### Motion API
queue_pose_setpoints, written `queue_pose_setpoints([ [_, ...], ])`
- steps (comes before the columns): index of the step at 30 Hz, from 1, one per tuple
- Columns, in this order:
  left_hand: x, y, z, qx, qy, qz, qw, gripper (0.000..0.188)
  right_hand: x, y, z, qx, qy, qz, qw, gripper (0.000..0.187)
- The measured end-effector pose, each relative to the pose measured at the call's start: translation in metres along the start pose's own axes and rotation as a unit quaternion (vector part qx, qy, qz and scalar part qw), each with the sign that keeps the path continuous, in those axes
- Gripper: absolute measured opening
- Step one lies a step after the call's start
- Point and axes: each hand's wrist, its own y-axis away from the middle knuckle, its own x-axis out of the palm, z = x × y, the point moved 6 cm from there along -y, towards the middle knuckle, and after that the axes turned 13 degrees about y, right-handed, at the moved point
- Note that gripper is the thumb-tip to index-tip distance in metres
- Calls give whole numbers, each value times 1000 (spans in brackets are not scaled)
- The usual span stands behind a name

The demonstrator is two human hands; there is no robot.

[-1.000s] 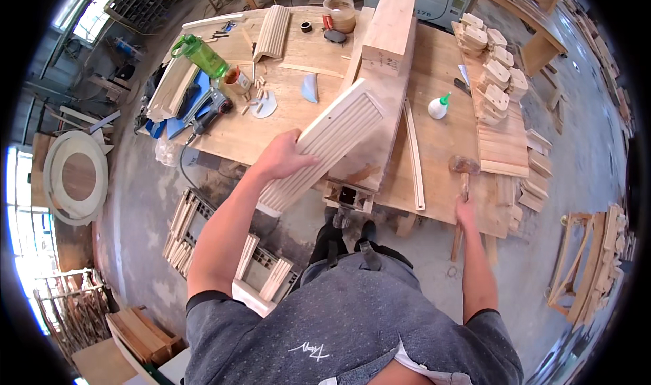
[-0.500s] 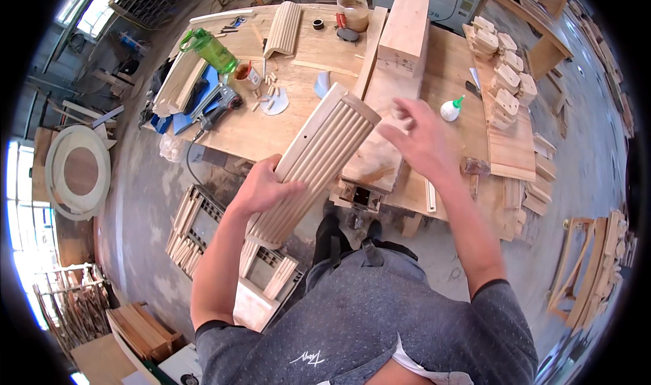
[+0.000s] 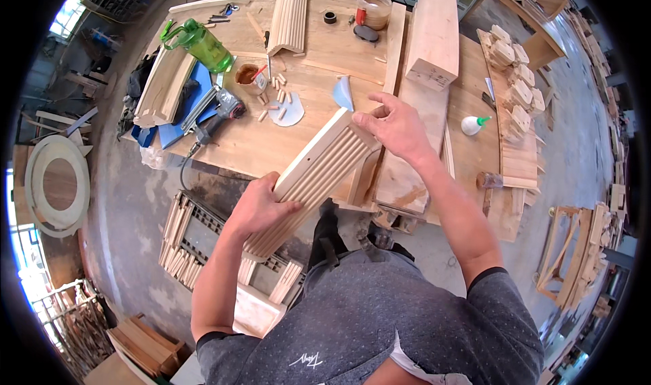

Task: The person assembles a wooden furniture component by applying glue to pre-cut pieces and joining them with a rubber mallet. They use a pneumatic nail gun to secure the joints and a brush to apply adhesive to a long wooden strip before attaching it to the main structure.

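A pale wooden piece with a ribbed, fluted face point(image 3: 324, 176) is held at a slant above the bench's front edge. My left hand point(image 3: 262, 209) grips its lower half, thumb across the ribs and fingers over the plain side, which has a small dark hole. At its upper end, my right hand point(image 3: 400, 129) is closed around the corner, thumb against the wood and forefinger bent above it. The undersides of those right fingers are partly hidden. Just beyond that end, a curled bluish sheet point(image 3: 342, 93) lies on the bench.
On the workbench point(image 3: 227, 141) are a nail gun point(image 3: 220, 117), a green bottle point(image 3: 207, 46), loose dowels point(image 3: 280, 97), a brown-stained cup point(image 3: 251, 78) and another fluted piece point(image 3: 288, 20). A thick timber block point(image 3: 434, 39) and a glue bottle point(image 3: 472, 125) sit to the right. A crate of sticks point(image 3: 183, 239) stands below.
My right hand has moved from just off the fluted piece's upper end onto it. The left hand keeps its grip. My view has shifted, so the bench's objects sit differently in the picture.
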Motion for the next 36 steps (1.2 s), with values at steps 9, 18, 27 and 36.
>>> queue_pose_setpoints([
  [9,-78,18,118,-39,189,-66,979,58,156,-55,-16,5,246,182,952,106],
  [18,-142,72,191,-90,405,-214,884,65,293,23,-6,-221,492,213,815,117],
  [27,-193,81,214,-99,448,-317,830,48,286,20,-20,-249,479,241,806,98],
  [36,-247,64,195,-86,286,-394,869,43,259,4,-2,-154,350,211,900,101],
])
